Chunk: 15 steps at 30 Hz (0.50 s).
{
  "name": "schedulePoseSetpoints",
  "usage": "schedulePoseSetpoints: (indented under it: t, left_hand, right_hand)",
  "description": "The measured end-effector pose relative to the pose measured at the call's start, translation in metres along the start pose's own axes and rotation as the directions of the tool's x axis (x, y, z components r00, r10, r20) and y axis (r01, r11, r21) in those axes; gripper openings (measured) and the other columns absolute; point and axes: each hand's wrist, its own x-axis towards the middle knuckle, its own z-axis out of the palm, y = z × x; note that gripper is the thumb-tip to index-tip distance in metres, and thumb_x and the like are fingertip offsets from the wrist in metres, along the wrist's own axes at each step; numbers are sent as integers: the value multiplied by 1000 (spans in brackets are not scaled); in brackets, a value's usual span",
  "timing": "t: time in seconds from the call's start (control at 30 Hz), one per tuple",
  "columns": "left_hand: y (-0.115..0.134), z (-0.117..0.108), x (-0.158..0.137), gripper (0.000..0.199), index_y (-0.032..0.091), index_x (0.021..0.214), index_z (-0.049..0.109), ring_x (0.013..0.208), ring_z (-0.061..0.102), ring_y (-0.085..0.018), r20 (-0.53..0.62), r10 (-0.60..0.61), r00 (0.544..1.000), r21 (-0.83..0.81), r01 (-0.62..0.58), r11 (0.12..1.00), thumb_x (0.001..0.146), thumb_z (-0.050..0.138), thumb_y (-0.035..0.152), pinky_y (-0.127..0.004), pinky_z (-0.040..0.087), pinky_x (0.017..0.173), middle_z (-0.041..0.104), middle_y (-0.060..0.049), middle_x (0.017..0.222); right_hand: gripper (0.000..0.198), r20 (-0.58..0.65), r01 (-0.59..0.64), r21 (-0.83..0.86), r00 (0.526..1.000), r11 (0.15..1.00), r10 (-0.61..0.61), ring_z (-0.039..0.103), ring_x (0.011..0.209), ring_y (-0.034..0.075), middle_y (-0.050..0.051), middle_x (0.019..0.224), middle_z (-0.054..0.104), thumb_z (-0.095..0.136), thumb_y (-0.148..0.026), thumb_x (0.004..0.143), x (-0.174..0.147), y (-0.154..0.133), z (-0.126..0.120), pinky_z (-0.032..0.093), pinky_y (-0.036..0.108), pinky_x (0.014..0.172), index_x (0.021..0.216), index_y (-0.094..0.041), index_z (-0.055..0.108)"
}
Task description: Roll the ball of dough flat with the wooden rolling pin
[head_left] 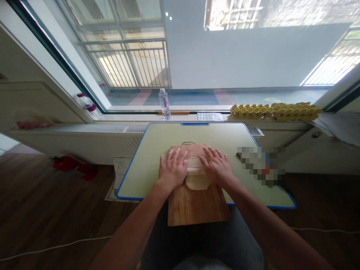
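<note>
Over a wooden board, both hands palm-down and open, fingers spread forward, atop a rolling pin

Bottle on windowsill, wavy yellow stack, pale cable

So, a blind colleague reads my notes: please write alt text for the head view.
A person's left hand and right hand lie on a pale rolling pin across a flattened piece of dough on a wooden board. The board rests on a light green, blue-edged table by a window, a plastic bottle standing on its sill.
</note>
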Motion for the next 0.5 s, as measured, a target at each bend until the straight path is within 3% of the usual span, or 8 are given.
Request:
schedulePoseSetpoints:
  t: [0.23, 0.5]
  left_hand:
    - [-8, 0, 31, 54, 34, 157, 48, 156, 36, -29, 74, -1, 997, -36, 4, 999, 106, 34, 45, -66, 26, 126, 42, -5, 169]
    - [-12, 5, 45, 54, 32, 155, 51, 155, 37, -30, 54, -6, 999, -70, 10, 998, 106, 33, 45, -69, 26, 125, 44, -7, 168]
  right_hand:
    - [65, 33, -26, 104, 999, 994, 23, 32, 156, 30, 5, 171, 37, 25, -54, 108, 30, 2, -4, 28, 58, 125, 165, -26, 36]
    - [65, 16, -8, 100, 1000, 995, 6, 36, 153, 29, 9, 168, 42, 24, -53, 108, 50, 4, -2, 34, 51, 122, 163, -22, 39]
